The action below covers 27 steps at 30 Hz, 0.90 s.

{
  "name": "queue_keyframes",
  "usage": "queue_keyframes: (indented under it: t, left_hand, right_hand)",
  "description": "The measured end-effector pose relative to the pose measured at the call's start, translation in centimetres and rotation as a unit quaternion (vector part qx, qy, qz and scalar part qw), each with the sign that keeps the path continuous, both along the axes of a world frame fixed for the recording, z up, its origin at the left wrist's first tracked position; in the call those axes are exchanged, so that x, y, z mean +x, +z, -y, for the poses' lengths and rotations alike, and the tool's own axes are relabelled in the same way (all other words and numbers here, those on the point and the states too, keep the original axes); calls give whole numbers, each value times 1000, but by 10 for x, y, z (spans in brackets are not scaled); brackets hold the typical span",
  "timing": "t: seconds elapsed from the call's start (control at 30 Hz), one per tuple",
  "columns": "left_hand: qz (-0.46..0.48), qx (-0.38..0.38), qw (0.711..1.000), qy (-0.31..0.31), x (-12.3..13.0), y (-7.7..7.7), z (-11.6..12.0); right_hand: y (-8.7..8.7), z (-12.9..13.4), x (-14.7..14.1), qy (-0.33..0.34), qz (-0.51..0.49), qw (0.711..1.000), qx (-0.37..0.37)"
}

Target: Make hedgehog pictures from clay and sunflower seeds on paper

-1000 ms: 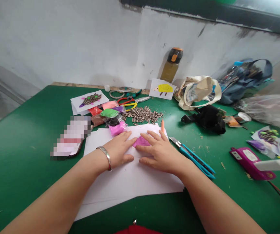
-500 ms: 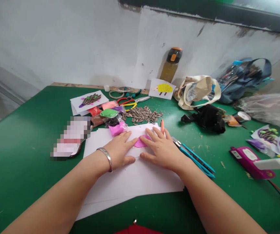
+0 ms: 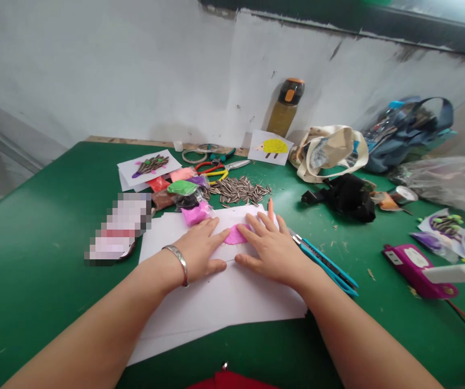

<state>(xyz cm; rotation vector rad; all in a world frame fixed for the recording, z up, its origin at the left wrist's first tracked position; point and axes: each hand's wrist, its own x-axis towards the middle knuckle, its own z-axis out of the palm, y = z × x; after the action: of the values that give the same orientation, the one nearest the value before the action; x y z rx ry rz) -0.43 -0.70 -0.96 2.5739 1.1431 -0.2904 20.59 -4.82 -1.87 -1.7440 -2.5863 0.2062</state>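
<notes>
Bare left hand (image 3: 198,251): one. Bare right hand (image 3: 271,253): one. Silver bangle (image 3: 180,257): one. Flattened pink clay piece (image 3: 236,235): one. Teal-handled utility knives (image 3: 324,261): two. Amber plastic bottle with orange cap (image 3: 285,108): one. Cream canvas tote bag (image 3: 330,154): one. White card with yellow hedgehog drawing (image 3: 270,147): one.

Craft workroom, by my reckoning: I'm at green-topped workbench (image 3: 33,281), rough whitewashed wall (image 3: 94,70) ahead, clay packets (image 3: 195,214), sunflower seeds (image 3: 238,190), pliers (image 3: 212,170), utility knife (image 3: 325,265) strewn around.

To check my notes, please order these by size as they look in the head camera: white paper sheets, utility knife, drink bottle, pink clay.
1. White paper sheets
2. Utility knife and drink bottle: they look alike, and the bottle is farther away, so unsure
3. Pink clay
</notes>
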Motion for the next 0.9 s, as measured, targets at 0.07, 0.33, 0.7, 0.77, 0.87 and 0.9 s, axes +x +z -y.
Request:
queue_keyframes:
  t: [0.07, 0.33, 0.7, 0.77, 0.87, 0.9]
  left_hand:
    - [1, -3, 1000, 0, 0, 0, 0]
    - [-10, -7, 1000, 4, 1, 3, 0]
    - [-4, 1, 1000, 1, -1, -1, 0]
    - [-6, 0, 1000, -2, 0, 0, 0]
    - [-1, 1, 1000, -4, 1, 1, 0]
    - [-1, 1, 1000, -2, 1, 1, 0]
  right_hand:
    - [0, 0, 0, -3, 0, 1000, -4]
    - [-2, 2, 3, -10, 15, 1000, 13]
    - [2, 9, -5, 44, -2, 999, -6]
    - [1, 9, -6, 43, -3, 999, 4]
    - [4, 10, -9, 51, -4, 998, 26]
    - [5, 10, -10, 56, -3, 998, 31]
